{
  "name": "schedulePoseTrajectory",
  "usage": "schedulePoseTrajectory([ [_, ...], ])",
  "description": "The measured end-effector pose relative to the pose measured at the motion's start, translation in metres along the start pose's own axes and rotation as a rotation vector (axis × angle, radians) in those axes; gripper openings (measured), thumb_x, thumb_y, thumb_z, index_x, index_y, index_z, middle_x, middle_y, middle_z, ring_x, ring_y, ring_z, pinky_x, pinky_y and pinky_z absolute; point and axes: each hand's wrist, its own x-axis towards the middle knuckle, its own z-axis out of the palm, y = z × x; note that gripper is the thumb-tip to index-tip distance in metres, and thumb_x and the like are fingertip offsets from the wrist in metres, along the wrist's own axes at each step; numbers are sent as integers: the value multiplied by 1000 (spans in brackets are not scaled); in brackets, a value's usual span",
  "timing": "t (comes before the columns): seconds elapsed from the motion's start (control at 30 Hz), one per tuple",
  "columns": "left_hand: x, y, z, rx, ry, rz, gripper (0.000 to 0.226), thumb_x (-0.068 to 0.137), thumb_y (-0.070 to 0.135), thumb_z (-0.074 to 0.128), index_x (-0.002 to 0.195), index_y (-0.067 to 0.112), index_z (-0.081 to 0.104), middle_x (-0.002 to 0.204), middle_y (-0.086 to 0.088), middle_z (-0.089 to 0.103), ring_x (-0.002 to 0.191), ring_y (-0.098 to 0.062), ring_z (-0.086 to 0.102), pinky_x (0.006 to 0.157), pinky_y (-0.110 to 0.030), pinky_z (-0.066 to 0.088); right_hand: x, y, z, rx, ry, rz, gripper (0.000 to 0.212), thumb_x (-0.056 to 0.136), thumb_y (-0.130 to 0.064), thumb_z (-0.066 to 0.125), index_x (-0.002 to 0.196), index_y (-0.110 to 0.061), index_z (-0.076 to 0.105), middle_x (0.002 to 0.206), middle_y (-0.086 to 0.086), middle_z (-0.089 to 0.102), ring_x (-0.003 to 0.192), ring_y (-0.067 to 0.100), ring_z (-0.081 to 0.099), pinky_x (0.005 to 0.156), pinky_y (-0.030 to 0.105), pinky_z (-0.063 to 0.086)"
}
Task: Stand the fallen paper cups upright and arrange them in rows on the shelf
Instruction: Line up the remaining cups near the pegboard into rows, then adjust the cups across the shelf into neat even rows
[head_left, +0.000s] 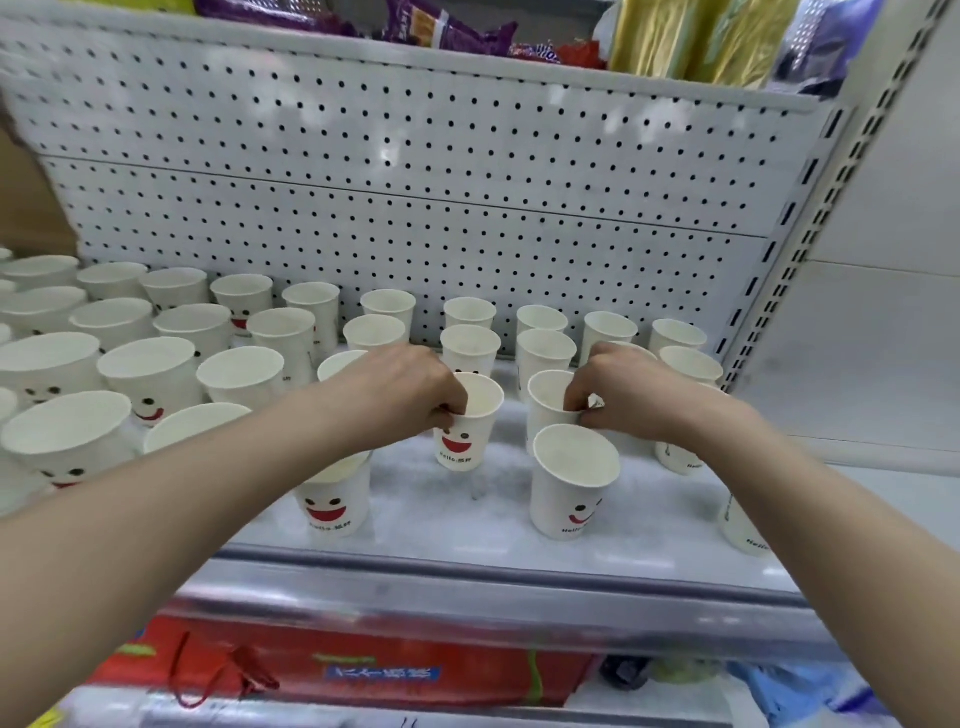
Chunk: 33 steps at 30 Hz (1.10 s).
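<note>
Head view: the left forearm covers the rim of one smiley cup (335, 499) at seven o'clock. The packed cups (150, 374) at nine o'clock run off the frame, and the right forearm hides most of two more at four o'clock. Bare shelf (431, 504) lies open between the front cups, right down to the lip. The left hand (410, 387) pinches the rim of the centre cup (470, 431), which is upright. The right hand (623, 389) is clamped on the rim of the neighbour cup (545, 415) at three o'clock.
</note>
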Motion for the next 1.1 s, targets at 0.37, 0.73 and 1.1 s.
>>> schedulePoseTrajectory([
  [0.37,-1,8,-1,7,23,-91,13,87,34,61,91,24,68,84,0,65,84,-24,59,67,-36,49,-6,-2,5,-6,74,-10,6,82,-18,64,83,-16,69,81,2,64,93,20,49,65,33,44],
  [0.73,-18,72,-26,-288,335,-36,48,84,44,65,129,34,51,129,10,53,117,-16,50,91,-35,45,-57,17,-14,317,380,146,49,87,0,53,122,-33,62,106,-15,65,97,9,41,79,29,38],
  [1.1,-24,137,25,-416,491,-80,20,88,28,59,93,14,71,85,-3,71,87,-27,61,68,-43,49,-159,29,44,142,369,481,38,80,-45,70,109,-23,60,107,-2,62,99,21,44,82,36,41],
])
